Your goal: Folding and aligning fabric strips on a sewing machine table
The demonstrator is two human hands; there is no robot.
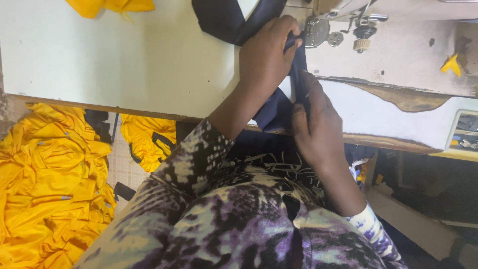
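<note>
A dark navy strip of fabric (226, 20) runs across the pale sewing table (124, 65) toward the sewing machine (343, 25) at the top right. My left hand (266, 55) presses down on the fabric close to the machine's needle area, fingers curled over the cloth. My right hand (316, 124) pinches the same navy fabric at the table's front edge, where it folds down toward my lap. The needle itself is hidden behind my left hand.
A pile of yellow garments (50, 189) lies on the floor at the left, with more yellow cloth (112, 6) at the table's far edge. A small yellow scrap (451, 65) sits on the worn machine bed. A small tray of bits (465, 134) sits at the right edge.
</note>
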